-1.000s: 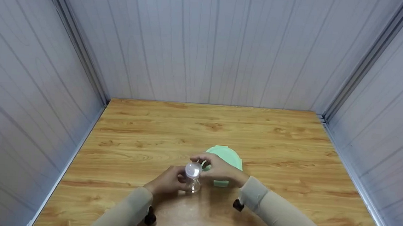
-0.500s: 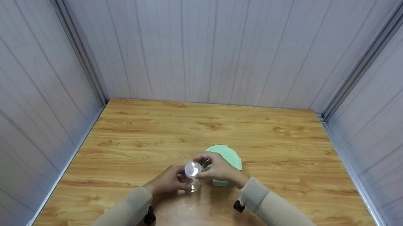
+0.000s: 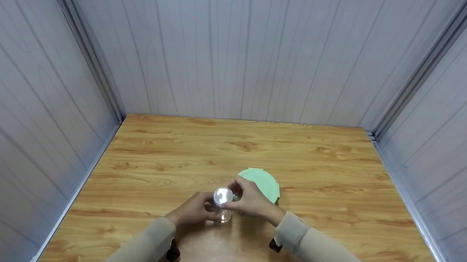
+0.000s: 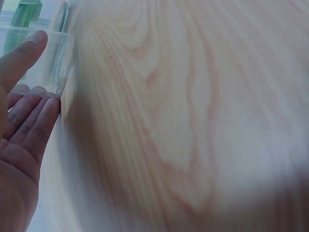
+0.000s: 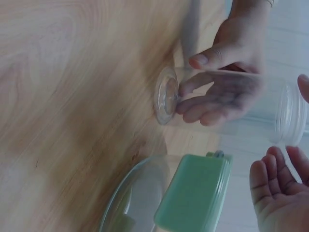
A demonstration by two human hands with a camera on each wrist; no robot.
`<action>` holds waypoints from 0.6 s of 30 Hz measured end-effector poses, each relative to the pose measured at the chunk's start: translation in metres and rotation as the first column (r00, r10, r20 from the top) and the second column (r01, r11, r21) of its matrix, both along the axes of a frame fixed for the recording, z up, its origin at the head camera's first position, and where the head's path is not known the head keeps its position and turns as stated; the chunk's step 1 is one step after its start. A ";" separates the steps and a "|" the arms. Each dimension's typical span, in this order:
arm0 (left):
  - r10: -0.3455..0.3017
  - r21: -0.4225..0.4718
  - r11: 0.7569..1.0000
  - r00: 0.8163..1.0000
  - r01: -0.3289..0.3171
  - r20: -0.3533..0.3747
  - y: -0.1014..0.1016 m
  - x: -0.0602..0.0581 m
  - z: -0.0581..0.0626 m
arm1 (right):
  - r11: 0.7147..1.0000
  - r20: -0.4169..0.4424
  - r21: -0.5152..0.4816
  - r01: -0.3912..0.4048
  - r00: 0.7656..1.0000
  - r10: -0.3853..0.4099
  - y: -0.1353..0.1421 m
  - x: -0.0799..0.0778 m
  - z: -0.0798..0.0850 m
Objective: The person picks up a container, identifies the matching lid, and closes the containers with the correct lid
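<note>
A clear jar (image 3: 224, 216) stands upright on the table, topped by a pale translucent lid (image 3: 223, 194). My left hand (image 3: 195, 209) grips its lower body; in the left wrist view the thumb (image 4: 33, 44) lies along one side and the fingers (image 4: 36, 121) go round the other. My right hand (image 3: 253, 200) is at the lid, its thumb on the near edge and its fingers bent behind. In the right wrist view, that thumb (image 5: 304, 87) and the curled fingers (image 5: 270, 174) straddle the lid end of the jar (image 5: 265, 108).
Just behind my right hand sits a round food container with a mint-green lid (image 3: 263, 182). Up close it shows a green side clip (image 5: 193, 193) and a clear bowl (image 5: 133, 198). Pale panelled walls (image 3: 239, 53) enclose the wooden table (image 3: 175, 143) at the back and sides.
My right hand has turned at the lid: its thumb has come across the near edge and its forefinger has drawn back. My left hand and the jar hold their place.
</note>
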State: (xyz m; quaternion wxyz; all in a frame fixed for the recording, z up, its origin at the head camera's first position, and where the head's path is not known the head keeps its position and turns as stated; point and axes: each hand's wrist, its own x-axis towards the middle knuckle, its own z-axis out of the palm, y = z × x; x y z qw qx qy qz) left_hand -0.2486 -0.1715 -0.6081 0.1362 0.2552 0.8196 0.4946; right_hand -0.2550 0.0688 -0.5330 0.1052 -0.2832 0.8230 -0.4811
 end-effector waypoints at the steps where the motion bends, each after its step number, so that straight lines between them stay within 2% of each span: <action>1: 0.002 -0.003 1.000 1.000 -0.002 -0.002 0.000 0.000 0.000 | 1.000 -0.006 0.008 0.003 1.000 -0.003 -0.001 0.001 0.000; 5: 0.006 -0.005 1.000 1.000 -0.006 0.011 0.000 0.001 -0.001 | 0.999 -0.002 0.045 0.010 1.000 -0.010 -0.001 0.002 0.002; 9: 0.009 0.001 1.000 1.000 -0.009 0.015 0.000 0.000 -0.001 | 0.998 0.049 0.064 -0.020 0.999 0.017 0.001 -0.002 0.006; 13: 0.005 0.005 1.000 1.000 -0.005 -0.003 0.001 0.000 -0.001 | 0.992 0.105 0.066 -0.111 0.989 0.104 0.005 -0.010 0.011; 18: 0.003 0.023 1.000 1.000 -0.003 0.019 0.001 0.001 -0.001 | 0.974 0.118 0.051 -0.223 0.969 0.216 0.007 -0.018 0.014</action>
